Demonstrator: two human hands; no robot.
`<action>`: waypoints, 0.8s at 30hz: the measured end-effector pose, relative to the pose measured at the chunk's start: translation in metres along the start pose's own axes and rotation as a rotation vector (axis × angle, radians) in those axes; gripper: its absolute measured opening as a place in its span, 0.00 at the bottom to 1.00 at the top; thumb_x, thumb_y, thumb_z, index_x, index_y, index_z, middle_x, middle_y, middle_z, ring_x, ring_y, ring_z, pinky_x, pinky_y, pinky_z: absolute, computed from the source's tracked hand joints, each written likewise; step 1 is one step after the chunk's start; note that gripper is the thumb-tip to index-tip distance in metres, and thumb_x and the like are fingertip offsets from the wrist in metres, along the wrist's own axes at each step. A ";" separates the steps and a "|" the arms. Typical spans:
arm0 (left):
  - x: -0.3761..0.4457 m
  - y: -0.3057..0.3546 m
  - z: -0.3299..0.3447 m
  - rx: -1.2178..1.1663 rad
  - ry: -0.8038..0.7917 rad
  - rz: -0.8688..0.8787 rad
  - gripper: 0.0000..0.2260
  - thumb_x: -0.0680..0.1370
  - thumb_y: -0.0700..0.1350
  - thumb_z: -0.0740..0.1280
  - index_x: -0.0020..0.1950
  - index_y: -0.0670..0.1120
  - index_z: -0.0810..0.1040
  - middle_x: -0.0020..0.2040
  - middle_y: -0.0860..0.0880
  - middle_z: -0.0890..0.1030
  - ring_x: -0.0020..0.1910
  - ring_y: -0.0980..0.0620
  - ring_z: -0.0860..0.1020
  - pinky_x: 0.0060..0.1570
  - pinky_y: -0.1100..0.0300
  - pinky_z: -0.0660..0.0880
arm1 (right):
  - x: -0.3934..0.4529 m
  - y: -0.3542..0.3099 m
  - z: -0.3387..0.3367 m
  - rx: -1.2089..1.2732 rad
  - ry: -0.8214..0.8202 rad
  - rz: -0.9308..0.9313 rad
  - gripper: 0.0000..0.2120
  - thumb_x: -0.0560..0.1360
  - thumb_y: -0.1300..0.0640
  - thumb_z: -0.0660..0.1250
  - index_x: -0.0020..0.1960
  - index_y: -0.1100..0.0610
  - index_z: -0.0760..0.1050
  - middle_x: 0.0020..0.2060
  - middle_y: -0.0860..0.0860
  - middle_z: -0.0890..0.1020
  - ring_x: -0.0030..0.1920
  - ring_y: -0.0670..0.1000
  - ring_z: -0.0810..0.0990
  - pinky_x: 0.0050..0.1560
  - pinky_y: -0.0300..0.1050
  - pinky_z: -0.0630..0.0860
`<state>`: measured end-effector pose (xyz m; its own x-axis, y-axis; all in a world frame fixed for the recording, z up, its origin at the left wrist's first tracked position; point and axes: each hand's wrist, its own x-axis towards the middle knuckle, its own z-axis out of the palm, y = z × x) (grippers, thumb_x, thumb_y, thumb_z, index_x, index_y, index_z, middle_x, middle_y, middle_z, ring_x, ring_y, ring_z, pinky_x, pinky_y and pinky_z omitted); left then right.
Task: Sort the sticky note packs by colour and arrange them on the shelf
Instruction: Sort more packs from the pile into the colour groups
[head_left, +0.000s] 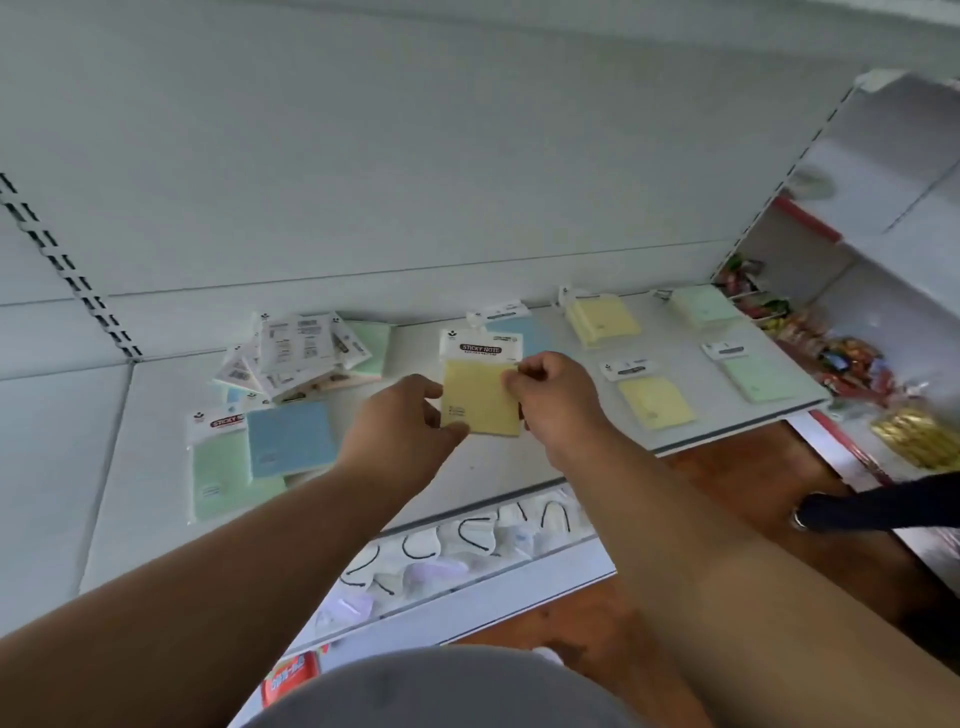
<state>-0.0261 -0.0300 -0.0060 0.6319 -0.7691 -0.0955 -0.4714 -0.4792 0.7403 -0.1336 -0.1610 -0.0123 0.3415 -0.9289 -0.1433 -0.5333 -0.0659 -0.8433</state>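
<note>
Yellow pack (480, 387) stood long axis upright at frame centre, left hand (400, 421) and right hand (556, 395) clamped on its edges, yellow packs (602, 319) lying right on the shelf (493, 467).

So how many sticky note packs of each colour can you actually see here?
Yellow packs: 3, one held by left hand and right hand
Green packs: 4
Blue packs: 2
Total: 9, plus face-down packs in the pile, colours hidden.
</note>
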 end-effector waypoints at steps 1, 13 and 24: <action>0.000 0.010 0.011 0.010 -0.022 0.004 0.18 0.71 0.52 0.73 0.58 0.51 0.75 0.39 0.58 0.80 0.40 0.56 0.79 0.42 0.61 0.73 | 0.004 0.008 -0.013 -0.029 0.015 -0.008 0.04 0.73 0.54 0.69 0.46 0.52 0.76 0.45 0.51 0.82 0.46 0.56 0.82 0.49 0.55 0.81; 0.013 0.136 0.172 0.066 -0.070 -0.031 0.18 0.74 0.52 0.71 0.62 0.50 0.73 0.40 0.57 0.80 0.44 0.53 0.78 0.42 0.61 0.72 | 0.096 0.089 -0.179 -0.427 -0.087 -0.111 0.09 0.73 0.55 0.67 0.46 0.61 0.79 0.43 0.56 0.83 0.44 0.58 0.82 0.48 0.51 0.79; 0.020 0.163 0.217 0.303 -0.018 -0.188 0.17 0.73 0.54 0.70 0.60 0.50 0.75 0.49 0.52 0.82 0.50 0.49 0.79 0.50 0.54 0.77 | 0.136 0.117 -0.187 -0.612 -0.213 -0.238 0.10 0.75 0.54 0.65 0.50 0.60 0.77 0.48 0.57 0.82 0.51 0.60 0.79 0.43 0.43 0.69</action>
<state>-0.2236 -0.2151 -0.0319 0.7151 -0.6617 -0.2254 -0.5109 -0.7148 0.4775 -0.2945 -0.3629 -0.0331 0.6150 -0.7756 -0.1420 -0.7443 -0.5116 -0.4292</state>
